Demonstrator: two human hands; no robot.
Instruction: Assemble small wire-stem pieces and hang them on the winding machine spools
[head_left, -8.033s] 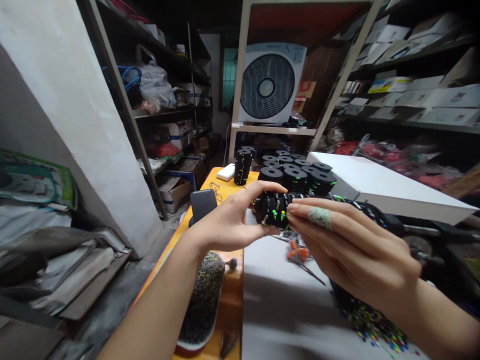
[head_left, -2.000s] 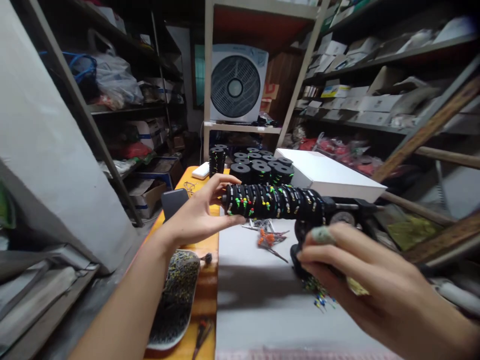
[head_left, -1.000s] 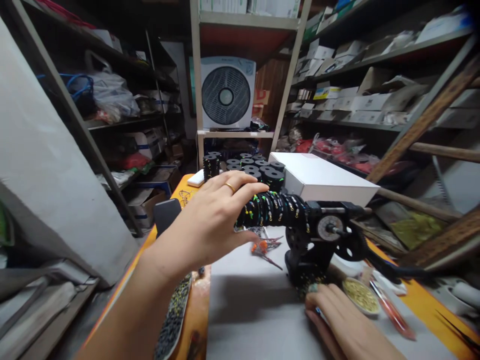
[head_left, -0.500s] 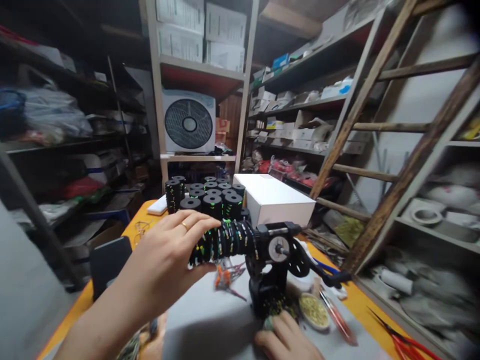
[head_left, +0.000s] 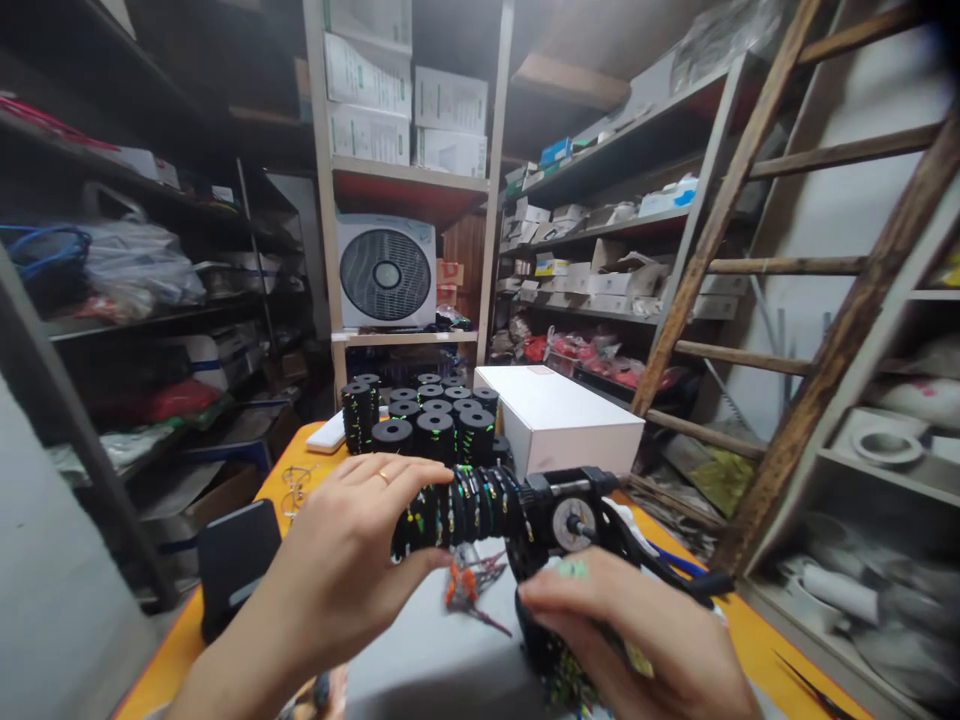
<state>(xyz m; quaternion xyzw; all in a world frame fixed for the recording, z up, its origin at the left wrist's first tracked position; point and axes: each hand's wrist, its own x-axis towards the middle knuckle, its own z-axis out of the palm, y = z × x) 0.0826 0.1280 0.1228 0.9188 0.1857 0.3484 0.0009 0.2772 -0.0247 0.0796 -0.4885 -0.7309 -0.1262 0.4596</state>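
My left hand (head_left: pixel 352 545) is wrapped round the near end of a black foam spool (head_left: pixel 480 505), fingers over its top and thumb underneath. Beaded dark lines run round the spool in several turns. It sits sideways on a black hand-cranked winder (head_left: pixel 577 490), whose crank handle (head_left: pixel 709 588) points right. In front of the winder is my right hand (head_left: pixel 637 620), thumb and fingers drawn together in a pinch; anything between them is too small to make out. A green patch marks its index finger. Small green-gold pieces (head_left: pixel 570 680) lie below, partly hidden by this hand.
Upright black foam spools (head_left: pixel 435 430) stand behind the winder, beside a white box (head_left: pixel 570 425). A small orange-and-dark tool (head_left: pixel 469 585) lies on the white work surface (head_left: pixel 412 640). Glasses (head_left: pixel 296 485) and a dark stand (head_left: pixel 238 560) are at left. Dark pointed blades (head_left: pixel 810 685) lie lower right.
My right hand has risen from the loose pieces by the dish to in front of the winder, now covering the dish. My left hand keeps hold of the spool. The whole view has shifted slightly.
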